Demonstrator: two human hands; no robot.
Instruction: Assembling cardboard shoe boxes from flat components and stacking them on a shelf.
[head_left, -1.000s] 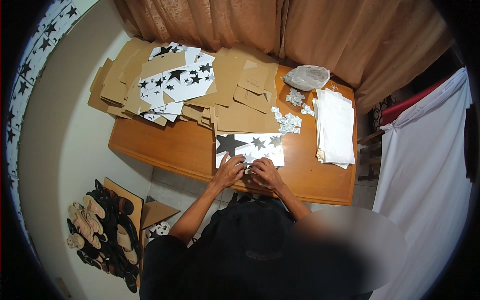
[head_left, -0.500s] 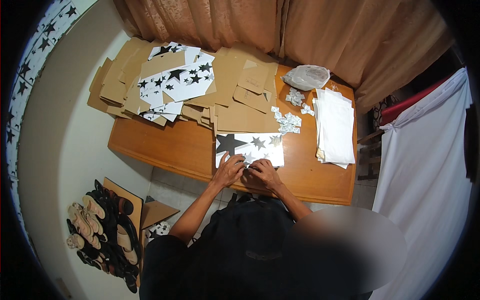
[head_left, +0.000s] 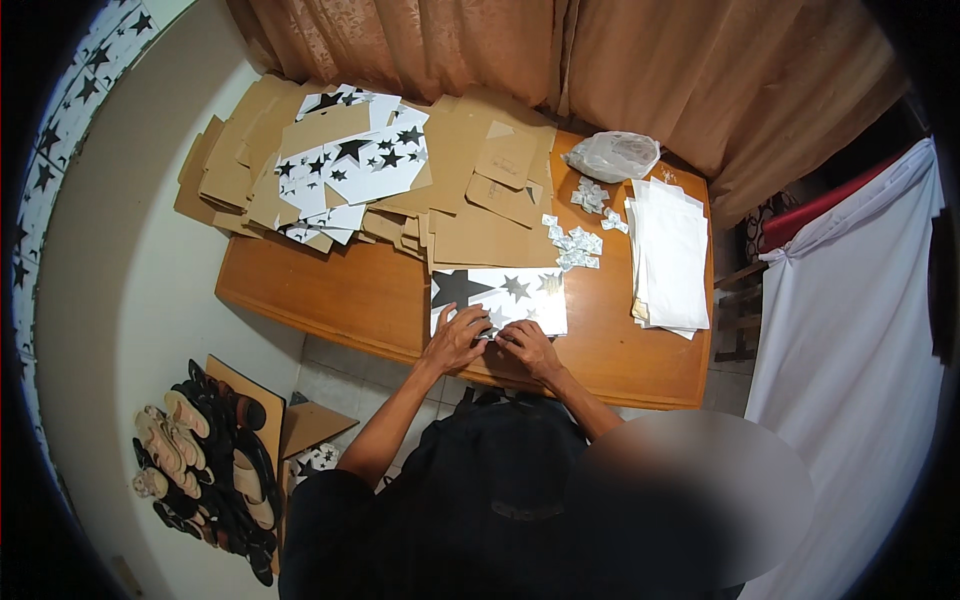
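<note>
Star-patterned panel (head_left: 500,298) is lying at the near edge of the wooden table (head_left: 340,297). Along that table edge, the left hand (head_left: 456,338) is resting on the panel, fingers bent and slightly spread; the right hand (head_left: 529,346) is resting over it, fingers curled. From where I am standing, I cannot tell whether either is pinching anything. For good control, the left should be steadying the panel while the right is applying light, even pressure.

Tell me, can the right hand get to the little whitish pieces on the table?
Probably yes: the right hand is nearby, the little whitish pieces lie beyond the flat star-patterned sheet, and nothing tall seems to stand between.
</note>
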